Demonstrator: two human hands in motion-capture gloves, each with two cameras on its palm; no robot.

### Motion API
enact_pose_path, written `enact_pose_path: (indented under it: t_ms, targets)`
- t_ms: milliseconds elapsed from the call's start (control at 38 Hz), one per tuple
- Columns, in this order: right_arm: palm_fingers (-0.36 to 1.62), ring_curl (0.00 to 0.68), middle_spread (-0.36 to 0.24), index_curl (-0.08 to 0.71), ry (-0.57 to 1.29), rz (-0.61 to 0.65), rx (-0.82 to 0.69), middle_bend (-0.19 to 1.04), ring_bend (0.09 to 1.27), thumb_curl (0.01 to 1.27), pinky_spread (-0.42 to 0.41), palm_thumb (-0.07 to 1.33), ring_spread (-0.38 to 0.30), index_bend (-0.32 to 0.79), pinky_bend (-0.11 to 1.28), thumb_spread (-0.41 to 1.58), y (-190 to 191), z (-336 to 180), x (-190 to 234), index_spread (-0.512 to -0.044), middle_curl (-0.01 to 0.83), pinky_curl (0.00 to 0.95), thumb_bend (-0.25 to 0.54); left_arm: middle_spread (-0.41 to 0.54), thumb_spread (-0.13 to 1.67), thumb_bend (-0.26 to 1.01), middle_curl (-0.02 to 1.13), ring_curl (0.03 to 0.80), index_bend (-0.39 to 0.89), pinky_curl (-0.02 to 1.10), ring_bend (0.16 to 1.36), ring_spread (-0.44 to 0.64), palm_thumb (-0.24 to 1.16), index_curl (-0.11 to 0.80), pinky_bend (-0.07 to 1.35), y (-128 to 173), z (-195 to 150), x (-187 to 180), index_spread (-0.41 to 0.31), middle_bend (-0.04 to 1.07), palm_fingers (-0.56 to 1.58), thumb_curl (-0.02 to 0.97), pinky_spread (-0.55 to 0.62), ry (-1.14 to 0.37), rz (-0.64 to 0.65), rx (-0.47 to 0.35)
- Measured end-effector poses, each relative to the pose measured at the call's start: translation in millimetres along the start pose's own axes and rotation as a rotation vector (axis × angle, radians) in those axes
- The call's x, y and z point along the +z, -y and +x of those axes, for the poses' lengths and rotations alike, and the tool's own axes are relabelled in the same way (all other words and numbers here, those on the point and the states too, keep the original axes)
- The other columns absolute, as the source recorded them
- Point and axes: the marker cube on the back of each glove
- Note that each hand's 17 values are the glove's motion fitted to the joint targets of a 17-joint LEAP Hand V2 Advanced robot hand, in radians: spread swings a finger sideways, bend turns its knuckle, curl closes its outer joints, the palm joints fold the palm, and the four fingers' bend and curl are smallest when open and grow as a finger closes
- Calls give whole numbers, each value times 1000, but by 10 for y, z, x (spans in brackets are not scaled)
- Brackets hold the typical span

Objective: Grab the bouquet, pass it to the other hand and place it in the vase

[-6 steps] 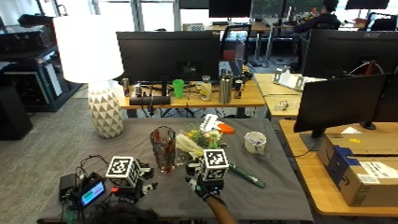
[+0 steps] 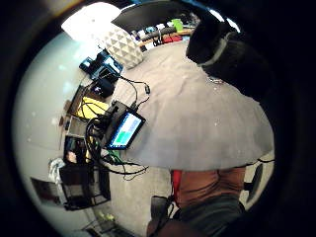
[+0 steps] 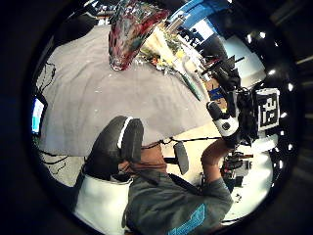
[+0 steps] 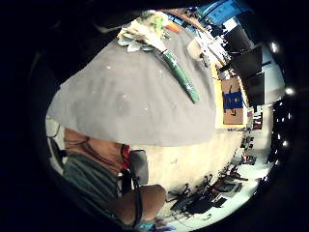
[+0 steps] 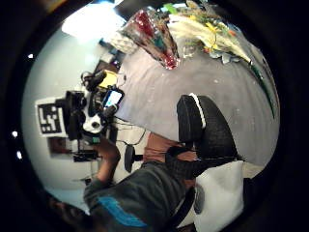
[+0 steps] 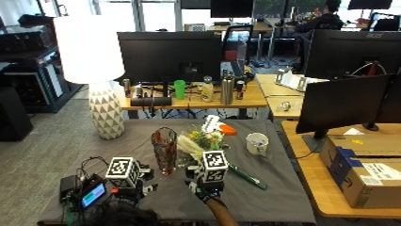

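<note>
Grey cloth-covered table (image 6: 263,202), soft and matte, so nothing slides. Bouquet (image 6: 204,141) lying flat mid-table, papery wrap and green stem pointing near-right, easy to grab. Ribbed glass vase (image 6: 164,149) upright just left (reddish, narrow). Right hand (image 6: 206,186) hovering near it, left hand (image 6: 128,181) further left; finger state can't tell.

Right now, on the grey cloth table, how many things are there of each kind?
Vase: 1
Bouquet: 1
Mug: 1
Lamp: 1
Small screen device: 1
Total: 5
</note>
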Motion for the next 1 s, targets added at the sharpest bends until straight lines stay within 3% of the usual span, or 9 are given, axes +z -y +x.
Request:
enact_pose_path:
  t_ms: [79, 369, 737, 1000]
  targets:
    - [386, 148, 58, 92, -3, -2, -7, 348, 317, 151, 254, 521, 153, 102, 523, 884, 9, -24, 12, -266, 174, 224, 332, -24, 780, 104, 189, 210, 180, 186, 488, 69, 284, 171, 342, -75, 59, 44, -108, 188, 627, 121, 267, -54, -60, -3]
    - [341, 195, 68, 130, -4, 20, -19, 364, 341, 207, 300, 544, 186, 107, 542, 1136, 14, -59, -10, -309, 248, 273, 290, -28, 952, 35, 245, 249, 161, 242, 488, 81, 310, 243, 325, -95, 62, 38, -124, 175, 606, 183, 317, -55, -70, -7]
    - [303, 235, 71, 157, -11, 27, -23, 365, 360, 251, 311, 557, 197, 111, 557, 1227, 11, 44, -69, -314, 302, 313, 208, -29, 1009, -21, 285, 278, 153, 290, 493, 85, 332, 288, 314, -80, 60, -37, -129, 170, 587, 235, 333, -69, -46, 6]
    - [228, 253, 75, 158, -15, 89, 4, 337, 365, 275, 314, 577, 202, 84, 606, 1244, 59, 456, -106, -317, 321, 345, 157, -22, 1019, -25, 299, 293, 152, 314, 497, 85, 330, 306, 310, -105, 135, -86, -130, 166, 577, 255, 336, -97, -19, 16]
